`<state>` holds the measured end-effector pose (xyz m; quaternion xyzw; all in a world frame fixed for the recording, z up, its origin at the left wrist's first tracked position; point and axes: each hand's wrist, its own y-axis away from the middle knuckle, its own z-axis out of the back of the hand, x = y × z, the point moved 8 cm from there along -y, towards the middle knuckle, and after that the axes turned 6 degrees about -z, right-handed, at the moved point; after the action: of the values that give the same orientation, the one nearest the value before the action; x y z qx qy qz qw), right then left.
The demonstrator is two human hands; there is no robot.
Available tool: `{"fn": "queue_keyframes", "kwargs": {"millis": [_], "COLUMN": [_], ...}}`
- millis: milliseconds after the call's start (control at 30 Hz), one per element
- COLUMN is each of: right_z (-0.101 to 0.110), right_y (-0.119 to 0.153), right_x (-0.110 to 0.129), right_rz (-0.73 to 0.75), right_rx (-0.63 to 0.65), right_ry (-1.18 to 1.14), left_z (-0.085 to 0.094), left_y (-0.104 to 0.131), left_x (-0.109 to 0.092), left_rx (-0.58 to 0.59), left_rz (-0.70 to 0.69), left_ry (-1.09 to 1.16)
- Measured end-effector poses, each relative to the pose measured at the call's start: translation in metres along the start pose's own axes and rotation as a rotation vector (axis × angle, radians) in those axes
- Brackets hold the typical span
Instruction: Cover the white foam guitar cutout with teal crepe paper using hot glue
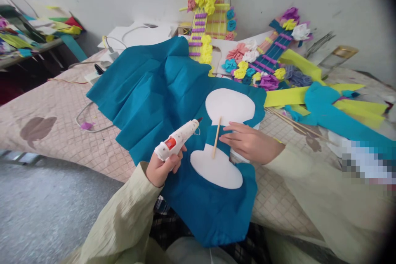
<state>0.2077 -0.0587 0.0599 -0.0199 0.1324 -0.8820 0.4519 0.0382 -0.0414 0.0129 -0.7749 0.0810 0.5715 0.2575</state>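
My left hand (165,167) is wrapped round the handle of a white hot glue gun (177,138), its dark nozzle pointing up and to the right. Under it spreads a large creased sheet of teal paper (148,90). Two white rounded cut-outs (230,105) lie on the sheet, one farther off and one nearer, their narrow ends facing each other. A thin wooden stick (217,136) bridges the gap between them. My right hand (247,142) rests flat just right of the stick, fingers stretched out and holding nothing.
A yellow paper guitar (201,33) with flowers leans on the wall. Right of it is a teal one (272,55) with purple strips. Several wooden sticks (297,123) and teal and yellow paper strips (334,101) lie at right. A grey cable (93,130) runs along the left.
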Motion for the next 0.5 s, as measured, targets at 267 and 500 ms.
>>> {"fn": "queue_keyframes", "kwargs": {"millis": [267, 500], "right_z": [-0.012, 0.002], "right_y": [-0.015, -0.003], "right_x": [-0.001, 0.009], "right_rz": [0.035, 0.141], "right_rx": [0.006, -0.159], "right_ry": [0.107, 0.268], "left_z": [0.001, 0.002], "left_y": [-0.001, -0.001], "left_x": [0.001, 0.001], "left_rx": [0.003, -0.013], "left_rz": [-0.012, -0.03], "left_ry": [0.003, -0.01]}}
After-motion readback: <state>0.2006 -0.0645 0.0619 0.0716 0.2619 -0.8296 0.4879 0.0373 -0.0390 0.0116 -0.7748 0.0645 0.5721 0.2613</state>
